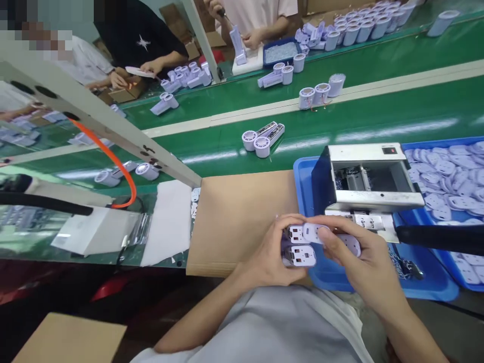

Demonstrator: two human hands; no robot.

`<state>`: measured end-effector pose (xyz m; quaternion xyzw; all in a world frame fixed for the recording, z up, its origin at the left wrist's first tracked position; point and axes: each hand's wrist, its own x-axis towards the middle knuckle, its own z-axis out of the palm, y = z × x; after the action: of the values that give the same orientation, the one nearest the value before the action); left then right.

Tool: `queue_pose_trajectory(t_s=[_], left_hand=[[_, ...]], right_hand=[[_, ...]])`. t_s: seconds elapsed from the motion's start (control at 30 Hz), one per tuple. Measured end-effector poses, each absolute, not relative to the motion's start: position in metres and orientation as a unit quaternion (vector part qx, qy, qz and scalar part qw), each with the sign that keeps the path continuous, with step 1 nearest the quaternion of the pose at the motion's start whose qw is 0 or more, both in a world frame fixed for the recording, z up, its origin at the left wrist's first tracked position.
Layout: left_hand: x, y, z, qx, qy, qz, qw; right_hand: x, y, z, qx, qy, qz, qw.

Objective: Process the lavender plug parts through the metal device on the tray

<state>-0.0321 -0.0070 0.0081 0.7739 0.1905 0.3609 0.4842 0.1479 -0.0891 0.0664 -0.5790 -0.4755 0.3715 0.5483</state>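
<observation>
A machine (372, 179) sits in a tray (302, 174) at three o'clock of the cardboard sheet (238, 217); a bin of flat parts (449, 174) lies further right; two fan units (262, 138) rest on the belt (378, 126) at twelve o'clock

Light grey short-sleeved shirt (280, 322), plain, no print or logo visible. Both forearms bare from above the elbow down. Left hand (270, 257) and right hand (365, 262) ungloved; no watch, rings or wristbands visible.
</observation>
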Motion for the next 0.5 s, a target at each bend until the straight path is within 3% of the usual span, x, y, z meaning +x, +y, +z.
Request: queue_pose_trajectory(t_s=[0.3,0.43,0.5], left_hand=[[-0.017,-0.012,-0.023,0.764,0.133,0.472,0.42],[-0.013,-0.007,-0.019,0.766,0.132,0.477,0.411],[-0.01,-0.003,-0.017,0.766,0.134,0.481,0.405]], right_hand=[[0.134,-0.069,0.078,-0.571,-0.574,0.346,0.474],[0.133,-0.076,0.074,-0.589,-0.545,0.284,0.525],[0.137,-0.081,0.075,-0.575,-0.49,0.319,0.572]])
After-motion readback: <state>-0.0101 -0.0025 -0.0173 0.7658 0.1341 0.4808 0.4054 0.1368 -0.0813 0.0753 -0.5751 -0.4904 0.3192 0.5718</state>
